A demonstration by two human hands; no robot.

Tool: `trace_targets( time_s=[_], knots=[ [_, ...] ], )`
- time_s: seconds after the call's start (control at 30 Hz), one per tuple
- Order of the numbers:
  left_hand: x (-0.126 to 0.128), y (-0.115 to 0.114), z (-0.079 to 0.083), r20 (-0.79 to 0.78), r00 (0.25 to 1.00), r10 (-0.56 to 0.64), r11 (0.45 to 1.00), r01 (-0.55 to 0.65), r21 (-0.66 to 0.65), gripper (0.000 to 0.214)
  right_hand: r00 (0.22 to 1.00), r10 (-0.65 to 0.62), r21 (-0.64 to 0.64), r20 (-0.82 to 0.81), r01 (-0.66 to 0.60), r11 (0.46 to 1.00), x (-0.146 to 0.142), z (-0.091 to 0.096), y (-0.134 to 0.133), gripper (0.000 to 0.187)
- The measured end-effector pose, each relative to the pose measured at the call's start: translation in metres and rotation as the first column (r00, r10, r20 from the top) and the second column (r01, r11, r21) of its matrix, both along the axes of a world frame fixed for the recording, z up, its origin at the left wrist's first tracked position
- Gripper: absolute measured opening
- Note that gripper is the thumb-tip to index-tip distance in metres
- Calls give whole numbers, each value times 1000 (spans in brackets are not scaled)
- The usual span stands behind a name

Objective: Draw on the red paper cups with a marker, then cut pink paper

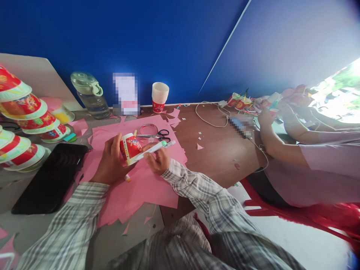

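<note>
- Your left hand [111, 163] grasps the red-and-white paper cup [132, 147], fingers wrapped along its left side; it sits tilted above the pink paper [159, 189].
- Your right hand [159, 160] pinches a white pen [153, 149] between thumb and fingers, just to the right of the cup.
- The pen's long axis slants: its far end points up and right, its near end down and left, across the cup's lower right side. You cannot tell from here whether it touches the cup or only overlaps it in view.
- The left hand is the nearer one to the cup's body; the right meets it only at the right edge.
- Just beyond your right hand lie the scissors [158, 135], handles to the right, with a tape roll [148, 129] behind them.
</note>
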State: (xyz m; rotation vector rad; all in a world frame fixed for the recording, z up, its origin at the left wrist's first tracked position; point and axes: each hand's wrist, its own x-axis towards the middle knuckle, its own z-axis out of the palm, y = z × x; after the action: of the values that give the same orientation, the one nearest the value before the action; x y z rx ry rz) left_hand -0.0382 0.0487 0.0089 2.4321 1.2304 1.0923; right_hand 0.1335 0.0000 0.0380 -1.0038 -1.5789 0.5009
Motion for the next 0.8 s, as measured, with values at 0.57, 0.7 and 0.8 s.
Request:
trace_targets(
  time_s=[0.57, 0.7, 0.8],
  knots=[
    [1, 0, 0, -6, 1000, 4, 1000, -4, 22, 96, 987, 1, -89, -162, -16, 996, 0, -5, 3, 14],
    [2, 0, 1, -8, 1000, 12, 1000, -12, 20, 95, 995, 12, -84, -98, -20, 996, 1, -3, 3, 13],
    [5, -2, 7, -4, 1000, 24, 1000, -24, 4, 91, 999, -21, -87, -49, 17, 996, 0, -1, 3, 12]
  ],
)
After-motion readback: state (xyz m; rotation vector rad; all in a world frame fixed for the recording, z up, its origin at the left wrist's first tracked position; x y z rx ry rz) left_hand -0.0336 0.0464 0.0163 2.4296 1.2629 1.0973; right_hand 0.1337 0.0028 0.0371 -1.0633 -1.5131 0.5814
